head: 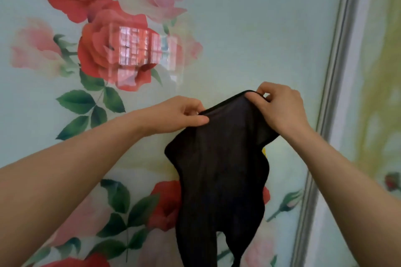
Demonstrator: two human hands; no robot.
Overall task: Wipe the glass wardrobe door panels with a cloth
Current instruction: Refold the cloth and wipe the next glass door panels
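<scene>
Cloth (219, 169) held up by both hands in front of the glass door panel (249, 28)

Left hand (178, 115) pinches the top hem with thumb and fingers, right hand (282, 108) grips the other top corner with curled fingers, so the black cloth hangs loose between them, right in front of the glass. Can't tell if it's touching. Panel's got big red and pink roses (112, 50) printed on it, and a metal frame strip (334, 71) runs down the right side.
</scene>
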